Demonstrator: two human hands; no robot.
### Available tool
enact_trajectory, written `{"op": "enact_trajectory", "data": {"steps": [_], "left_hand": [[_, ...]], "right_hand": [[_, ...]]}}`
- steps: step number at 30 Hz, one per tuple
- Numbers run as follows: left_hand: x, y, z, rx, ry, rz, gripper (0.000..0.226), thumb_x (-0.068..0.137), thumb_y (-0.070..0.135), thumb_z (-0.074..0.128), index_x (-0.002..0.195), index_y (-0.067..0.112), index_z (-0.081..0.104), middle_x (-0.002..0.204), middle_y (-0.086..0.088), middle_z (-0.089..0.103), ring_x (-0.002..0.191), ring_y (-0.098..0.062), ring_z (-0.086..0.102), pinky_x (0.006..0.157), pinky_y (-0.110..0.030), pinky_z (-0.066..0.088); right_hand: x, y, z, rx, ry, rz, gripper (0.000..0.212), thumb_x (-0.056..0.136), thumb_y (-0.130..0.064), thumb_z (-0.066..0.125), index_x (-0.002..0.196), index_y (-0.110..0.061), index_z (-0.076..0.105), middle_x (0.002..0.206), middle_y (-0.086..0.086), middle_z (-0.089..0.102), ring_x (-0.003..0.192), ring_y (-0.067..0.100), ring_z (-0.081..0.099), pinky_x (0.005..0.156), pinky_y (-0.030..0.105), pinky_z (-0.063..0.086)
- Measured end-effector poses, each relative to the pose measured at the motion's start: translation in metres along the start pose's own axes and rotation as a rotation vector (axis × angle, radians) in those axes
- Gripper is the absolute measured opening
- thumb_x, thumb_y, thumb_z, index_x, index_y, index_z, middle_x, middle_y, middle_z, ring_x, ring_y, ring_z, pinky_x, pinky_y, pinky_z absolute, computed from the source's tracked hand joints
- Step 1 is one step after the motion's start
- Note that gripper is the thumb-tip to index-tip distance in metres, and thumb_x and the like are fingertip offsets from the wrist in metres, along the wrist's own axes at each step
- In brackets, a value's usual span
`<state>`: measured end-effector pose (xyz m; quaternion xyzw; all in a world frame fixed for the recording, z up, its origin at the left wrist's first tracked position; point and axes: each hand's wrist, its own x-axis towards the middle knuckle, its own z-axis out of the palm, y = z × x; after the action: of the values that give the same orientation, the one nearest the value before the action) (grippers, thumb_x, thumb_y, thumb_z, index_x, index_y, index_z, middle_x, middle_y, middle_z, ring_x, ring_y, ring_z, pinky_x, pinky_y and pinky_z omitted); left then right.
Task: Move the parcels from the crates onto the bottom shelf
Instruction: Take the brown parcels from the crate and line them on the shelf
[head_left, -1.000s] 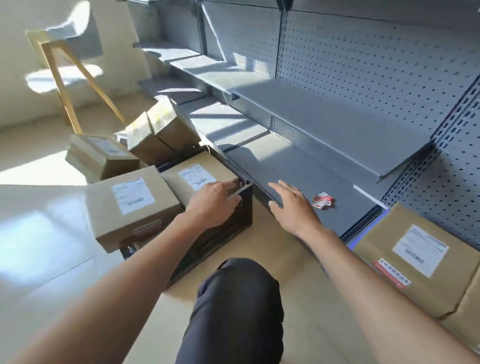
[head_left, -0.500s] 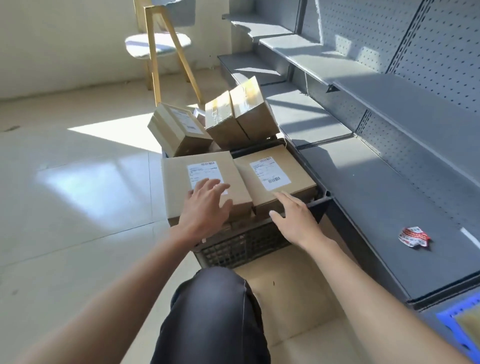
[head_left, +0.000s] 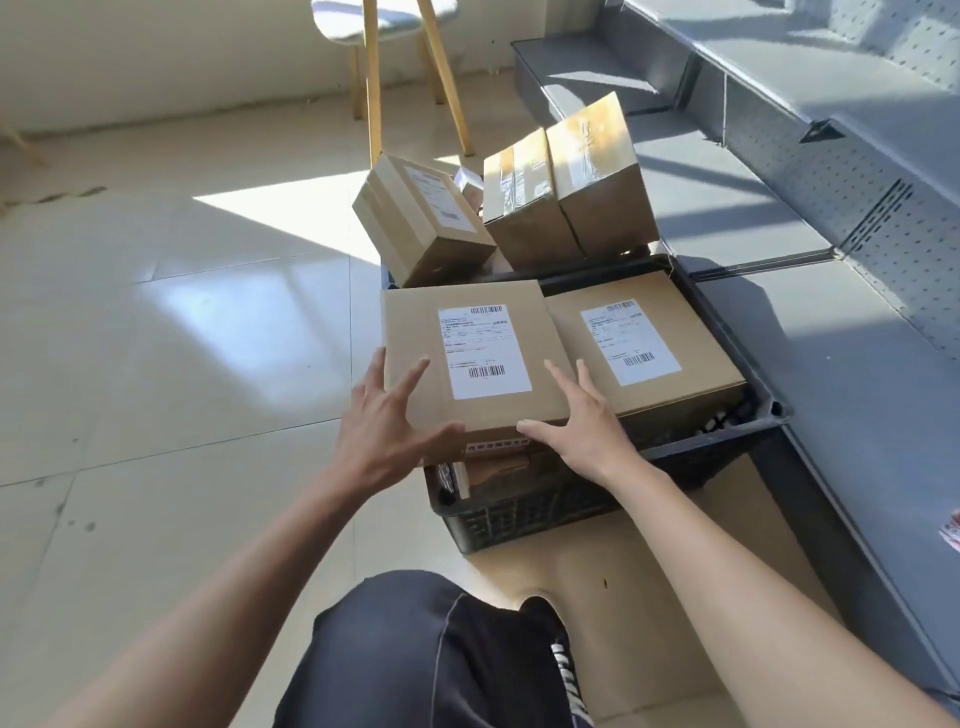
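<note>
Both hands are on the near-left parcel (head_left: 470, 358), which lies flat, label up, atop the black crate (head_left: 571, 499). The left hand (head_left: 382, 431) has spread fingers on its top and left edge with the thumb along the front edge; the right hand (head_left: 582, 421) lies on the near-right corner, fingers straight, thumb on the front edge. A second labelled parcel (head_left: 644, 343) lies just beside it in the crate. Three more parcels (head_left: 561, 192) stand tilted behind. The grey bottom shelf (head_left: 852, 395) runs along the crate's right side.
</note>
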<state>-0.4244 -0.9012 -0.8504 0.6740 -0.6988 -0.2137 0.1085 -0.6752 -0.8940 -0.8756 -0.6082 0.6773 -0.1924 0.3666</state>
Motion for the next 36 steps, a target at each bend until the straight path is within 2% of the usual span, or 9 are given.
{"op": "enact_trajectory", "data": {"steps": [3, 5, 10, 15, 19, 23, 26, 33, 36], "left_hand": [[0.004, -0.005, 0.008, -0.07, -0.043, -0.022, 0.104, 0.07, 0.071, 0.077, 0.157, 0.045, 0.025, 0.169, 0.0, -0.007, 0.154, -0.03, 0.015, 0.118, -0.053, 0.028], [0.004, -0.008, 0.012, -0.112, -0.043, -0.031, 0.103, 0.069, 0.061, 0.083, 0.156, 0.042, 0.03, 0.169, -0.002, -0.005, 0.154, -0.027, 0.014, 0.12, -0.049, 0.027], [0.0, -0.007, 0.011, -0.211, 0.013, -0.07, 0.093, 0.07, 0.037, 0.088, 0.152, 0.033, 0.044, 0.169, -0.004, 0.003, 0.153, -0.022, 0.017, 0.119, -0.041, 0.027], [-0.008, 0.004, -0.006, -0.231, 0.066, -0.021, 0.086, 0.071, 0.028, 0.089, 0.148, 0.031, 0.05, 0.169, -0.006, 0.005, 0.153, -0.021, 0.017, 0.12, -0.037, 0.024], [-0.019, 0.025, -0.024, -0.236, 0.115, 0.07, 0.083, 0.074, 0.023, 0.088, 0.147, 0.032, 0.05, 0.169, -0.004, 0.004, 0.153, -0.023, 0.017, 0.123, -0.042, 0.024], [-0.034, 0.053, -0.034, -0.24, 0.155, 0.182, 0.079, 0.077, 0.021, 0.088, 0.146, 0.032, 0.052, 0.169, -0.001, 0.003, 0.151, -0.024, 0.02, 0.12, -0.046, 0.026], [-0.046, 0.076, -0.037, -0.248, 0.163, 0.255, 0.078, 0.077, 0.02, 0.088, 0.146, 0.031, 0.052, 0.17, -0.002, 0.002, 0.152, -0.026, 0.018, 0.121, -0.051, 0.025], [-0.074, 0.132, -0.033, -0.281, 0.138, 0.384, 0.079, 0.076, 0.027, 0.089, 0.145, 0.037, 0.052, 0.17, 0.005, 0.001, 0.151, -0.028, 0.021, 0.118, -0.061, 0.027], [-0.086, 0.157, -0.031, -0.281, 0.129, 0.446, 0.081, 0.075, 0.031, 0.089, 0.146, 0.038, 0.051, 0.17, 0.008, 0.002, 0.151, -0.027, 0.021, 0.118, -0.062, 0.027]], "right_hand": [[0.006, 0.003, 0.006, 0.027, 0.007, -0.021, 0.09, 0.083, -0.046, 0.077, 0.156, -0.039, 0.025, 0.168, 0.001, -0.004, 0.152, 0.024, 0.018, 0.119, 0.038, 0.023], [0.007, 0.006, 0.009, 0.051, 0.006, -0.034, 0.088, 0.081, -0.044, 0.08, 0.155, -0.038, 0.031, 0.168, 0.001, -0.003, 0.152, 0.022, 0.018, 0.119, 0.035, 0.022], [0.004, 0.005, 0.011, 0.077, 0.068, -0.056, 0.079, 0.081, -0.024, 0.082, 0.15, -0.029, 0.044, 0.168, 0.002, 0.006, 0.15, 0.021, 0.024, 0.115, 0.024, 0.021], [-0.009, -0.006, 0.0, 0.115, 0.152, -0.093, 0.075, 0.081, -0.02, 0.081, 0.148, -0.028, 0.048, 0.167, -0.001, 0.009, 0.149, 0.02, 0.025, 0.118, 0.028, 0.024], [-0.028, -0.014, -0.018, 0.119, 0.262, -0.136, 0.074, 0.081, -0.019, 0.082, 0.147, -0.029, 0.049, 0.167, -0.001, 0.011, 0.151, 0.019, 0.02, 0.119, 0.031, 0.021], [-0.058, -0.014, -0.041, 0.12, 0.378, -0.15, 0.074, 0.08, -0.017, 0.083, 0.146, -0.029, 0.051, 0.166, -0.002, 0.014, 0.149, 0.021, 0.027, 0.121, 0.036, 0.026], [-0.084, -0.01, -0.06, 0.111, 0.446, -0.132, 0.074, 0.079, -0.016, 0.084, 0.145, -0.028, 0.052, 0.166, -0.001, 0.016, 0.149, 0.021, 0.027, 0.12, 0.03, 0.021], [-0.153, 0.006, -0.105, 0.121, 0.596, -0.113, 0.074, 0.078, -0.013, 0.085, 0.144, -0.024, 0.053, 0.166, 0.0, 0.014, 0.149, 0.017, 0.028, 0.121, 0.025, 0.019], [-0.187, 0.012, -0.127, 0.09, 0.66, -0.1, 0.072, 0.079, -0.015, 0.084, 0.144, -0.024, 0.053, 0.166, -0.001, 0.015, 0.148, 0.017, 0.026, 0.116, 0.019, 0.017]]}}
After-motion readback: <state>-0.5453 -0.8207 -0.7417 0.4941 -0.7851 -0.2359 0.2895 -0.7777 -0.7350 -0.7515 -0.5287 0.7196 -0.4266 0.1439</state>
